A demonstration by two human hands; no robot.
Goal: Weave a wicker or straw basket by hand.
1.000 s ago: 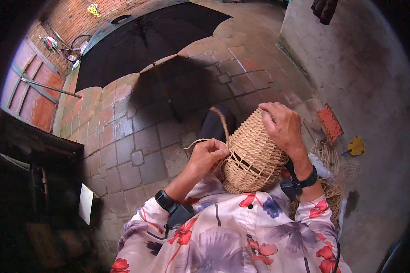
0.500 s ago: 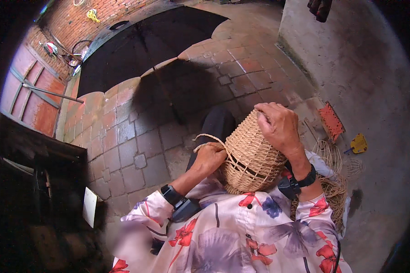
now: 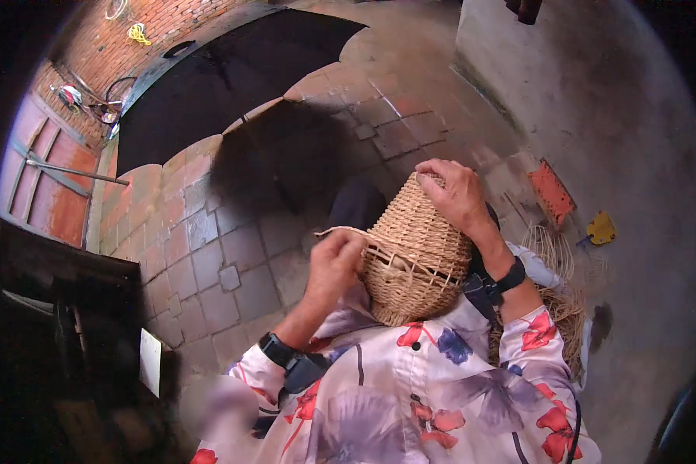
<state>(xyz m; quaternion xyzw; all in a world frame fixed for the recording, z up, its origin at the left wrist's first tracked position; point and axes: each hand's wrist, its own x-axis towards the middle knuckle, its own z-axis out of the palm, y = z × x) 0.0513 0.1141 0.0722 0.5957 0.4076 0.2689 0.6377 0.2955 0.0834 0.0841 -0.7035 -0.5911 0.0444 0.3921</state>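
Note:
A woven basket [image 3: 417, 224] of pale twisted cord leans in my lap, tilted, with a gap in its weave across the lower part. My right hand [image 3: 456, 193] is closed over its upper end, thumb against the side. At the basket's left side my left hand [image 3: 335, 259] is closed in a pinch on a loose cord [image 3: 348, 230], whose free end pokes out above the fingers. The cord runs from there to the edge of the gap. My left fingertips are partly hidden from view.
Coils of cord [image 3: 561, 309] and a white bag [image 3: 537, 267] lie by my right side. Beyond are a red-orange slatted piece [image 3: 551, 192] and a yellow tag-shaped thing [image 3: 600, 229]. A black open umbrella [image 3: 232, 85] stands on the paved floor [image 3: 247, 271]. A concrete wall [image 3: 533, 69] rises at right.
My left hand has moved a little left and up along the basket's side, still with the cord. The basket has turned slightly, with my right hand still on its upper end. The view has shifted slightly.

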